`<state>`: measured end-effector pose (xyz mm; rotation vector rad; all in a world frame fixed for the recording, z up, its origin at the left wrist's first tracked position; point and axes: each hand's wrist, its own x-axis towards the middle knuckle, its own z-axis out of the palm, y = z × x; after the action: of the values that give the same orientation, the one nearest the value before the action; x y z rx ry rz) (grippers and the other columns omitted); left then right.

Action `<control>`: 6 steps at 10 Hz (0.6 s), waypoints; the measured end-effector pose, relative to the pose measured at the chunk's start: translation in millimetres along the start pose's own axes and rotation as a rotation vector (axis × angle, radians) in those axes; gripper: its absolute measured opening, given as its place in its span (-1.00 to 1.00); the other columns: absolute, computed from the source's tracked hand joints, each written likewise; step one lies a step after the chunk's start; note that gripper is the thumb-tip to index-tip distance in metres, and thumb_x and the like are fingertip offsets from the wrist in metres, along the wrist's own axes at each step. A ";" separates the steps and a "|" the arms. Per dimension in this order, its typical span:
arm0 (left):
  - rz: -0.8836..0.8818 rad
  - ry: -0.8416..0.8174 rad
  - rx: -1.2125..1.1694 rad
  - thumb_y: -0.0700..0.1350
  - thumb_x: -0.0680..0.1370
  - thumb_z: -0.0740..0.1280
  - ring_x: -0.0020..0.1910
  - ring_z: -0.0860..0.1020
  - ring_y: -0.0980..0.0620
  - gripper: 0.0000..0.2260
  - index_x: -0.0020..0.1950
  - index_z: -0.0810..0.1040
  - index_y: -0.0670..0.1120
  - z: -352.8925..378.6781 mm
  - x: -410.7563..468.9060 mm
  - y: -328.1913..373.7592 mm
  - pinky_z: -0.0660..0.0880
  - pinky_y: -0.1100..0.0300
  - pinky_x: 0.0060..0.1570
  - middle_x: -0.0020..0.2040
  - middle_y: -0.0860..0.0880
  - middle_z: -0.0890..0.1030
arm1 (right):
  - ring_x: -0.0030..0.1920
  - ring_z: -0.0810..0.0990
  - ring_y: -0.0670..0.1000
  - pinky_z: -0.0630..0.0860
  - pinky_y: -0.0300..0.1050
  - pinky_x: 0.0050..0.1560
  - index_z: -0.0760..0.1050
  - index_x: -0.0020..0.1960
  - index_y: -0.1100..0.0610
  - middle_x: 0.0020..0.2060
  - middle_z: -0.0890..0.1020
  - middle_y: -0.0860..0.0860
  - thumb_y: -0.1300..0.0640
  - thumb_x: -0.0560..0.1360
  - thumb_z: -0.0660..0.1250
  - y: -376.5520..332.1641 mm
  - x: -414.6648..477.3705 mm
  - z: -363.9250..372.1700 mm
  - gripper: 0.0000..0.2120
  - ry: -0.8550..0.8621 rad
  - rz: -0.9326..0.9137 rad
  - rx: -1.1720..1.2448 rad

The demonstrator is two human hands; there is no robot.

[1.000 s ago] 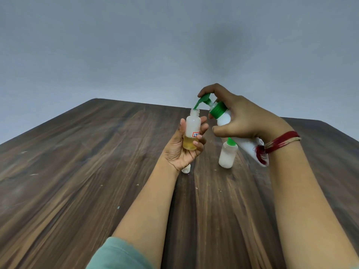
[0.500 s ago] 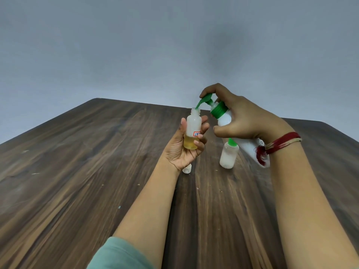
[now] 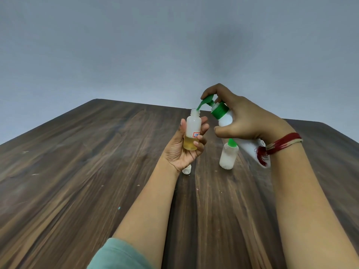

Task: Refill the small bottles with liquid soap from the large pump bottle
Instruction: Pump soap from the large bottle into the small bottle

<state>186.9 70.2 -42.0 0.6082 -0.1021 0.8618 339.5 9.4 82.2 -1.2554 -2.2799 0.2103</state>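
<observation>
My left hand [image 3: 183, 150] holds a small translucent bottle [image 3: 192, 131] upright above the table, its mouth uncapped and yellow soap filling its lower third. My right hand [image 3: 242, 121] grips the large white pump bottle [image 3: 226, 118], tilted to the left, with a finger on top of the green pump head [image 3: 206, 100]. The green spout tip sits right at the small bottle's mouth. A second small bottle [image 3: 228, 157] with a green cap stands on the table under my right hand. A small white cap [image 3: 186, 169] lies on the table behind my left wrist.
The dark wooden table [image 3: 77, 171] stretches left and toward me, its far edge just behind the bottles. A plain grey wall [image 3: 136, 45] rises beyond it.
The pump spout has shifted slightly right and now sits over the small bottle's mouth. Both hands stay nearly in place.
</observation>
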 end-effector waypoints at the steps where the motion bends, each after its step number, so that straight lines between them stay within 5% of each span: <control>1: 0.001 0.000 0.004 -0.07 0.14 0.67 -0.34 0.58 0.08 -0.43 0.07 0.66 -0.25 0.1 -0.1 0.2 0.55 0.29 -0.42 -0.11 -0.17 0.68 | -0.28 0.39 -0.14 0.35 -0.38 -0.28 0.28 0.29 -0.09 -0.17 0.46 -0.03 0.23 0.31 0.39 0.4 0.6 0.8 -0.38 0.004 -0.002 0.017; 2: 0.002 0.000 0.016 -0.06 0.14 0.67 -0.35 0.58 0.07 -0.43 0.08 0.66 -0.24 -0.1 0.1 0.0 0.55 0.31 -0.42 -0.11 -0.16 0.68 | -0.22 0.46 -0.14 0.39 -0.41 -0.23 0.26 0.33 -0.12 -0.11 0.48 -0.05 0.12 0.23 0.32 1.6 0.7 0.5 -0.32 0.008 -0.005 0.043; 3: 0.002 -0.004 0.021 -0.05 0.14 0.67 -0.34 0.58 0.08 -0.43 0.08 0.66 -0.24 -0.2 0.0 0.0 0.55 0.31 -0.41 -0.11 -0.15 0.68 | -0.03 0.55 0.08 0.51 -0.09 -0.02 0.23 0.33 -0.21 -0.01 0.50 0.06 0.11 0.24 0.33 5.2 0.5 -0.6 -0.30 0.009 0.001 0.098; 5: 0.009 -0.013 0.028 -0.06 0.15 0.67 -0.34 0.58 0.08 -0.43 0.08 0.66 -0.24 -0.2 -1.0 0.5 0.55 0.30 -0.41 -0.10 -0.15 0.68 | -0.06 0.54 -0.23 0.54 -0.17 -0.05 0.19 0.36 -0.17 0.17 0.47 0.10 0.22 0.30 0.36 10.7 -0.4 -2.4 -0.28 0.077 -0.073 0.307; 6: 0.010 -0.019 0.033 -0.06 0.15 0.67 -0.34 0.57 0.09 -0.43 0.08 0.66 -0.23 -0.3 -0.4 1.4 0.54 0.31 -0.41 -0.11 -0.14 0.68 | -0.03 0.59 -0.10 0.56 -0.18 -0.03 0.16 0.41 -0.12 0.22 0.46 0.12 0.26 0.31 0.37 15.6 -1.3 -0.8 -0.23 0.172 -0.088 0.430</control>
<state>185.6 70.8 -41.8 0.6470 -0.1085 0.8692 352.0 16.9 76.6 -0.9116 -1.9986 0.5094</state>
